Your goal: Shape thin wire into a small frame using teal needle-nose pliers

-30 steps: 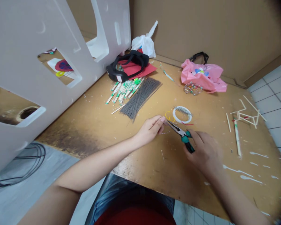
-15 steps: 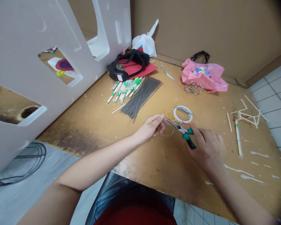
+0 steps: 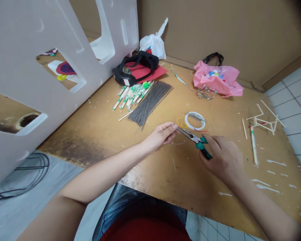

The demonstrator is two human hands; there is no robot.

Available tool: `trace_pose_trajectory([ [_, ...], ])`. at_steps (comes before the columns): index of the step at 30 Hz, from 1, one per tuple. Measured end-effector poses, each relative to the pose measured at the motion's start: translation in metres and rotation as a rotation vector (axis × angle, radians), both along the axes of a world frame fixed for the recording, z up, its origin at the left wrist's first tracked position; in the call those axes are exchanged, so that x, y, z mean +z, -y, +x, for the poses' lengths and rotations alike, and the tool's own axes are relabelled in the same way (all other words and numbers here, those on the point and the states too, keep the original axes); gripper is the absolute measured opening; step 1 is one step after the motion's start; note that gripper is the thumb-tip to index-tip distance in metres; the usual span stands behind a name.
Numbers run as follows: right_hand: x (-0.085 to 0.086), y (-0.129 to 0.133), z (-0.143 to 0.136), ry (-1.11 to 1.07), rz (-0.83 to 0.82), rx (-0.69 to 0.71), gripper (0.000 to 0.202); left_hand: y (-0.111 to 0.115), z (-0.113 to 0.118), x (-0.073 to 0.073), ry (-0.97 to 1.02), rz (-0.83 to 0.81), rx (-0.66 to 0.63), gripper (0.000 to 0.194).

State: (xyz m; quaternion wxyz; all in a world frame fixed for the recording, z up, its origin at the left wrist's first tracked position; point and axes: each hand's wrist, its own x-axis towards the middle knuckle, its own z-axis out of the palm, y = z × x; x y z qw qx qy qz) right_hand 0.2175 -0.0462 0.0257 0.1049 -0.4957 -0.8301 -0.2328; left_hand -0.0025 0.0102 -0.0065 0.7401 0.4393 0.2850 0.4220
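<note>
Over the middle of the wooden table (image 3: 150, 174), my left hand (image 3: 164, 133) pinches a thin wire, mostly hidden by the fingers. My right hand (image 3: 222, 155) grips green-handled long-nose pliers (image 3: 196, 139), whose tips point left and meet the left fingertips. Just behind the pliers lie a white ring (image 3: 195, 121) with thin wires in it, a curled yellow wire (image 3: 181, 123) and a short red one. A faint bent wire hangs or lies below the left fingers. Nearer the front edge is a short loose wire (image 3: 174, 164).
Grey wires (image 3: 150, 103) lie beside wrapped chopsticks (image 3: 130, 96), with a black headset (image 3: 125, 77) behind them. A pink bag (image 3: 217, 80) sits at the back, a stick frame (image 3: 263, 124) at the right. A white plastic panel (image 3: 52, 93) stands at the left.
The view has shifted slightly. The pliers' tips are now right at my left fingertips, and the wire between them shows less. My right hand has turned a little.
</note>
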Motion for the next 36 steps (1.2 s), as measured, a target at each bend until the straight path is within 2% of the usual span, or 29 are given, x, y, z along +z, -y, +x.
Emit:
trace_pose_trajectory([
  [16,0.0065,0.0021,-0.0015,0.046,0.029,0.016,0.027,0.0018,0.0020,-0.0005,-0.021,0.050,0.030,0.034],
  [23,0.0074,0.0007,-0.0010,0.004,0.004,-0.009,0.026,0.0048,0.0044,-0.0026,-0.159,0.169,0.100,0.037],
  [29,0.0038,0.0039,-0.0006,0.030,0.008,-0.058,0.037,0.0079,0.0049,-0.0017,-0.248,0.227,0.150,0.037],
  [36,0.0023,0.0084,0.0012,0.107,0.046,-0.049,0.032,0.0099,0.0061,-0.0028,-0.277,0.213,0.144,0.031],
])
